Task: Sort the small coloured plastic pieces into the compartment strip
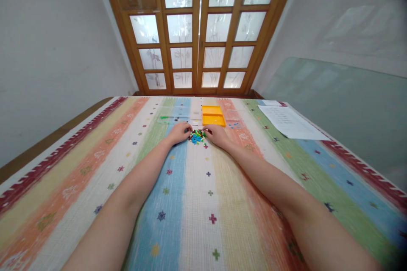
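Observation:
A small heap of tiny plastic pieces [197, 137], blue, green, yellow and dark, lies on the striped tablecloth between my hands. At its left edge, my left hand [180, 132] has its fingers curled together, the tips by the pieces. Across from it, my right hand [215, 134] pinches thumb and fingers at the heap's right edge. Anything between the fingers is too small to make out. Just behind my right hand, a yellow box [213, 110] stands open with two shallow halves.
Clear trays [171, 113] with a few green and dark pieces lie behind my left hand. Small blue pieces [234, 125] sit right of the yellow box. Printed paper sheets [291, 123] rest at the table's right. Wooden glass doors [197, 57] stand beyond the striped tablecloth [197, 203].

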